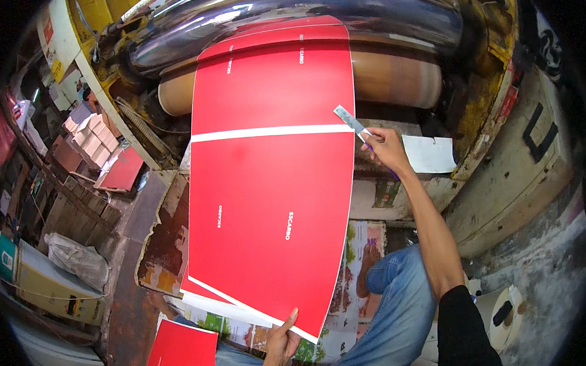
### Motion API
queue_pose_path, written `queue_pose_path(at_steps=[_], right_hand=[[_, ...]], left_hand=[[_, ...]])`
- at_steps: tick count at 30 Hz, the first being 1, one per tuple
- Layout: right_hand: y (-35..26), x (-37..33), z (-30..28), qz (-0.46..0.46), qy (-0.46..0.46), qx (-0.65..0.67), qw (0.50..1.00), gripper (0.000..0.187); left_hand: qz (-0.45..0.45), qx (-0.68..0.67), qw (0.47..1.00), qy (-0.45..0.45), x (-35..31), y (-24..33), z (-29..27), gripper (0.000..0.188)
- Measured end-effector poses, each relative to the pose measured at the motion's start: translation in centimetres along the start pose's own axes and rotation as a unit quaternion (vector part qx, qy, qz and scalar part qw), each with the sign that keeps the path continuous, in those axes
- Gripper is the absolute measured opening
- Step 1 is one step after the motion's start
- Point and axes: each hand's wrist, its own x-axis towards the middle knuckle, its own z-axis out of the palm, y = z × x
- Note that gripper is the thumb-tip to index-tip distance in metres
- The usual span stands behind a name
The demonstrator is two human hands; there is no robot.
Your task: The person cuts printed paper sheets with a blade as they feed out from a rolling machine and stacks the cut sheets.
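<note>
A long red printed sheet point(260, 171) with white borders hangs from the machine's rollers down toward my lap. A white band crosses it at about the middle. My left hand point(282, 342) grips its lower edge, thumb on top and the other fingers mostly hidden below. At the sheet's right edge, my right hand point(388, 149) is closed around a flat metal blade point(348, 118). The blade's tip lies over the sheet, just above the white band; whether it touches the paper I cannot tell. Another sheet's edge shows under the lower left corner.
A shiny metal roller point(279, 20) spans the top, with a brown roller point(396, 77) beneath. More red sheets point(181, 351) lie at lower left. A white paper piece point(429, 153) rests right of my hand. Stacked boxes point(95, 139) stand far left; a worn panel point(520, 153) borders the right.
</note>
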Motion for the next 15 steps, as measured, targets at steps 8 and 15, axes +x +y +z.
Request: queue_pose_path(at_steps=[8, 15], right_hand=[[-2.4, -0.3, 2.4, 0.071, 0.074, -0.025, 0.994, 0.042], [1.9, -0.1, 2.7, 0.076, -0.034, -0.006, 0.997, 0.036]], left_hand=[[0.033, 0.029, 0.998, 0.055, -3.0, -1.9, -3.0, 0.055], [0.021, 0.012, 0.998, 0.064, -4.8, -1.5, -7.1, 0.055]])
